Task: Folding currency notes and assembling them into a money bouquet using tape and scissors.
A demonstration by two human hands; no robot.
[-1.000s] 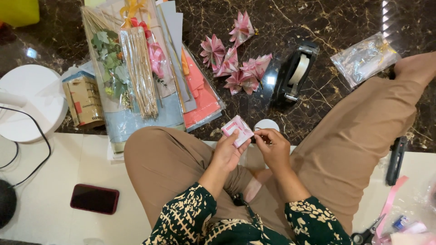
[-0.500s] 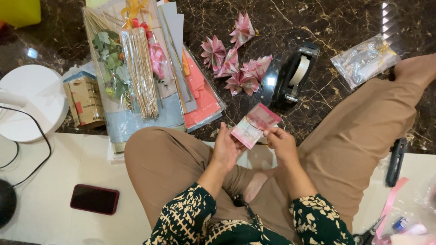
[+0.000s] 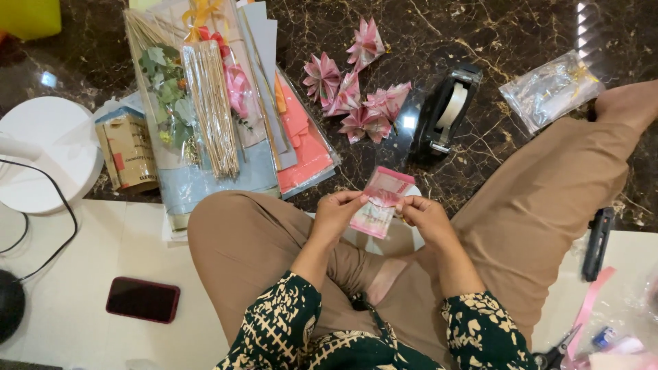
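Lowered since earlier: pink folded paper [image 3: 379,202]; your left hand [image 3: 337,214] and right hand [image 3: 425,218] fingers are pinching its opposite edges over your lap.

Tape dispenser [image 3: 445,113] and paper flowers [image 3: 356,96] crowd ahead.

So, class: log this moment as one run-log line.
left hand: pinching pink banknote | right hand: pinching same note | nearby: folded pink flowers, tape dispenser

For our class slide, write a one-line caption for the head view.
Both hands, left hand and right hand, hold a pink paper note near folded pink paper flowers.
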